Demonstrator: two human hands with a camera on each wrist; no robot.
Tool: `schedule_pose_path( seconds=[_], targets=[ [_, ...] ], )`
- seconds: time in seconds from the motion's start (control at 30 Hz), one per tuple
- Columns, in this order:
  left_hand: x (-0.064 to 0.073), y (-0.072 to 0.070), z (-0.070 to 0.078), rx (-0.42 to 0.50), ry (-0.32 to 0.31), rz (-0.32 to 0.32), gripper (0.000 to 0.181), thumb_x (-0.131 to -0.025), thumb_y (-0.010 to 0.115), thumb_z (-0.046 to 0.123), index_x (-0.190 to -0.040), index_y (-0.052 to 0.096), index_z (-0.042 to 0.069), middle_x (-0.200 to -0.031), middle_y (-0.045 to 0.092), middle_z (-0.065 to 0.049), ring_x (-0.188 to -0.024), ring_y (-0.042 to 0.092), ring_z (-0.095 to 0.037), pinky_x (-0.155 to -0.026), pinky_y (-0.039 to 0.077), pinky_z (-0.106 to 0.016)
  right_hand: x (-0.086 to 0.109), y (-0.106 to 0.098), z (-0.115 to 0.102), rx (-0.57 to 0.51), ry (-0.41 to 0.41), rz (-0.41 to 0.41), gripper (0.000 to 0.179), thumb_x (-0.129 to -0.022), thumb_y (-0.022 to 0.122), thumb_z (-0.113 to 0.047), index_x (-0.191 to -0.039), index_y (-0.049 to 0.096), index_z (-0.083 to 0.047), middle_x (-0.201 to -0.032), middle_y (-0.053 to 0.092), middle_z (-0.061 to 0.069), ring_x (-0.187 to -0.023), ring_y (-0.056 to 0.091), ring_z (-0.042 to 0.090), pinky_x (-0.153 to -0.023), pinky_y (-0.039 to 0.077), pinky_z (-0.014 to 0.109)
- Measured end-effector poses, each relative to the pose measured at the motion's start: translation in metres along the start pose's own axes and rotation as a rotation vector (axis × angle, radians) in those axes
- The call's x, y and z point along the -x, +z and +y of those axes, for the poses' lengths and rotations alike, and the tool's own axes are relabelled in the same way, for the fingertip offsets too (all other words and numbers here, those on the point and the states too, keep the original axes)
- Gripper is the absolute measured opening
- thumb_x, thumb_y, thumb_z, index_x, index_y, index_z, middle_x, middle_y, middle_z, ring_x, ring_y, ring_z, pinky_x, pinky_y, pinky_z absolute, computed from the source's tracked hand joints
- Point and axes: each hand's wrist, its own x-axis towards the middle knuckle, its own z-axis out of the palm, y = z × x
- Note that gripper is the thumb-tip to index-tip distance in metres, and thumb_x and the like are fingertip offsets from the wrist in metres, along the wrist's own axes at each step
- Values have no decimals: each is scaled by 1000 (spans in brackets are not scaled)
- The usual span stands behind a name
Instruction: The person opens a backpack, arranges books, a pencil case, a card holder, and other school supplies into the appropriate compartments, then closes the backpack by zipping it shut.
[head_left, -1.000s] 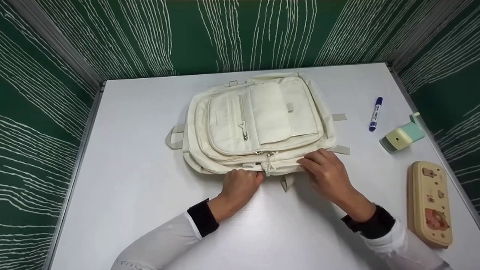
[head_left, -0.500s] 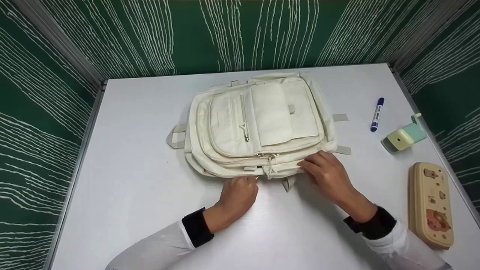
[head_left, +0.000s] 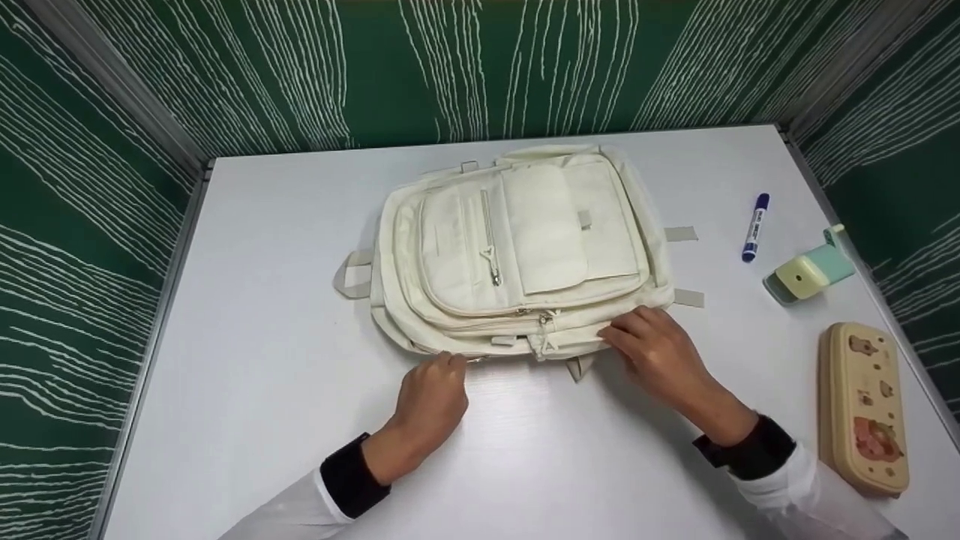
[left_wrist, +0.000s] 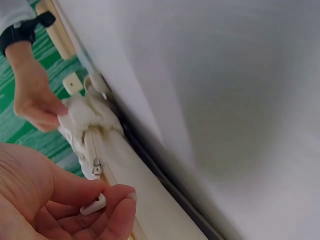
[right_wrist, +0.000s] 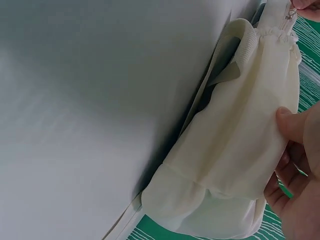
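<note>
A cream backpack (head_left: 465, 255) lies on its back on the white table, its top handle (head_left: 352, 274) pointing left. At its near side, my left hand (head_left: 431, 397) pinches a white zipper pull (left_wrist: 94, 205) between thumb and fingers. A metal zipper slider (left_wrist: 97, 167) shows just beyond those fingertips in the left wrist view. Farther right, my right hand (head_left: 660, 356) pinches the fabric of the side pocket (right_wrist: 235, 125) near the bag's bottom end, thumb on the outer face. How far the side zipper is parted cannot be told.
To the right lie a blue-capped marker (head_left: 755, 227), a yellow and mint pencil sharpener (head_left: 814, 271) with a crank, and a yellow pencil case (head_left: 866, 405) with printed animals. Green walls with white lines border the table. Straps (head_left: 682, 234) stick out at the bag's right end.
My left hand has moved left along the backpack's near side with the zipper pull. My right hand keeps its grip on the side pocket, almost in place.
</note>
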Motion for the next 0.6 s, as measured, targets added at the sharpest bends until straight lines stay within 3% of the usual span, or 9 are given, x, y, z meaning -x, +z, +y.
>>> schedule_pose_path(
  seconds=[0.3,0.47,0.6],
  targets=[
    [9,-21,-40,34,-180,-20,19,-72,64,-23,-69,66,-4,-62,57,-9,-58,61,-23,-47,52,-35,0,1,3,13,-37,23,30,-73,75,20,-96,77,0,-93,70,11,-85,63,31,-72,49,44],
    [7,-32,-61,28,-238,-10,20,-70,63,-24,-68,66,-4,-61,57,-10,-56,60,-25,-47,52,-38,3,0,6,18,-42,21,29,-73,77,19,-95,77,0,-93,70,12,-85,64,32,-73,51,44],
    [4,-38,-75,13,-280,-12,19,-71,64,-25,-76,72,-9,-64,61,-14,-60,64,-29,-50,55,-40,5,-1,7,16,-31,2,28,-74,78,17,-96,78,0,-94,70,12,-87,64,32,-76,52,45]
  ],
)
